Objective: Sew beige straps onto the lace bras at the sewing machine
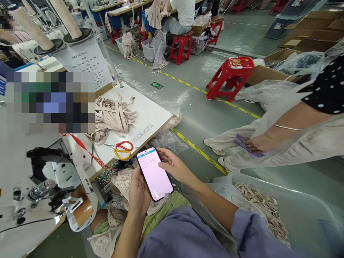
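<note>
A smartphone point(156, 175) with a lit, mostly pale pink screen is held above my lap. My left hand point(139, 191) wraps round its left side. At the upper right edge is my right hand point(172, 165), its fingers behind the phone and its thumb over the screen. Beige lace fabric point(122, 182) lies on my lap beside my left hand. Scissors point(123, 149) with red and yellow handles rest at the table edge, just beyond the phone. Behind them, a heap of beige straps point(115, 116) is spread on the white table point(153, 111).
A sewing machine point(48, 182) stands at the left, below thread cones point(66, 18). To my right is a clear plastic bin point(303, 204) with beige straps. Another person's hand point(259, 143) holds something purple. A red stool point(228, 77) stands on the floor beyond.
</note>
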Demonstrator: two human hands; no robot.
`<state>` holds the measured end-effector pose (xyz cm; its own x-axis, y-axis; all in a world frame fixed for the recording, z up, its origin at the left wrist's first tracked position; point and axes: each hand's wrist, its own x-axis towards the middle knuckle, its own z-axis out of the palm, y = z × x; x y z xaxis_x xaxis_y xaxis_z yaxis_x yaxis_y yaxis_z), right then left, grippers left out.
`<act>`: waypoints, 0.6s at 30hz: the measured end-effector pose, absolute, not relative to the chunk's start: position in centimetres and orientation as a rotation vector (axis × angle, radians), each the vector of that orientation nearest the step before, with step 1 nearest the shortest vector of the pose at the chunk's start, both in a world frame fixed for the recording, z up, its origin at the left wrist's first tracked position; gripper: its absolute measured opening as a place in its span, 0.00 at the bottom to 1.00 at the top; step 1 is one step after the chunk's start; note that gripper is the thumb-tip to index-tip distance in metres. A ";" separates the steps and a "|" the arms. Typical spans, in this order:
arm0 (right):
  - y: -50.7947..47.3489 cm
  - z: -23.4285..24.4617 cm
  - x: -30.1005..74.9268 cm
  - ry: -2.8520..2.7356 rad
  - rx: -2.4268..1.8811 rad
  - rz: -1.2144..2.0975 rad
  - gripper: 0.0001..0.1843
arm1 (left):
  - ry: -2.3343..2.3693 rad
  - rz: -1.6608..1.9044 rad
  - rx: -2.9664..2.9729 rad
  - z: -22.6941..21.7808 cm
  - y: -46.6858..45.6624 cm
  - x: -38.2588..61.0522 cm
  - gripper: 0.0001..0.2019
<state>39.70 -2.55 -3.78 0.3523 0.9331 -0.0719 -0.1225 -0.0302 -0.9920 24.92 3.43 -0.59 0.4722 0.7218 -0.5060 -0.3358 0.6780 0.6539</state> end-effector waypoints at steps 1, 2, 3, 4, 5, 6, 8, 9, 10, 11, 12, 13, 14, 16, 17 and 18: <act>-2.7 -3.8 39.6 -0.888 -1.384 0.897 0.28 | 0.849 0.686 0.509 -0.6 3.4 25.0 0.19; -2.8 -3.7 39.5 -0.961 -1.464 0.738 0.28 | 0.847 0.686 0.506 -0.6 3.4 25.0 0.19; -2.9 -3.7 39.3 -1.047 -1.540 0.568 0.27 | 0.847 0.684 0.504 -0.6 3.4 25.1 0.19; -3.0 -3.6 39.1 -1.141 -1.600 0.412 0.25 | 0.846 0.681 0.503 -0.7 3.4 25.1 0.19; -3.1 -3.5 39.0 -1.235 -1.640 0.288 0.23 | 0.844 0.678 0.502 -0.7 3.4 25.2 0.19; -3.2 -3.4 38.8 -1.318 -1.660 0.205 0.21 | 0.836 0.677 0.503 -0.7 3.4 25.2 0.19; -3.3 -3.2 38.5 -1.420 -1.664 0.135 0.19 | 0.815 0.676 0.505 -0.8 3.4 25.3 0.19; -3.3 -3.1 38.4 -1.441 -1.660 0.129 0.18 | 0.805 0.677 0.507 -0.9 3.4 25.3 0.19; -3.3 -3.1 38.3 -1.446 -1.655 0.135 0.18 | 0.798 0.677 0.510 -1.0 3.4 25.3 0.19; -3.2 -3.1 38.2 -1.441 -1.652 0.145 0.18 | 0.795 0.675 0.513 -1.0 3.3 25.3 0.19; -3.2 -3.1 38.2 -1.433 -1.650 0.158 0.18 | 0.794 0.672 0.515 -1.1 3.3 25.3 0.19; -3.2 -3.1 38.2 -1.426 -1.647 0.174 0.19 | 0.791 0.667 0.517 -1.1 3.3 25.3 0.20; -3.2 -3.0 38.2 -1.421 -1.645 0.191 0.19 | 0.786 0.660 0.519 -1.1 3.3 25.3 0.20; -3.2 -3.0 38.2 -1.416 -1.635 0.215 0.20 | 0.775 0.648 0.524 -1.0 3.2 25.3 0.20; -3.2 -2.9 38.2 -1.416 -1.631 0.222 0.20 | 0.772 0.643 0.527 -1.0 3.2 25.3 0.21; -3.2 -2.9 38.2 -1.416 -1.626 0.223 0.20 | 0.771 0.642 0.529 -1.0 3.2 25.4 0.21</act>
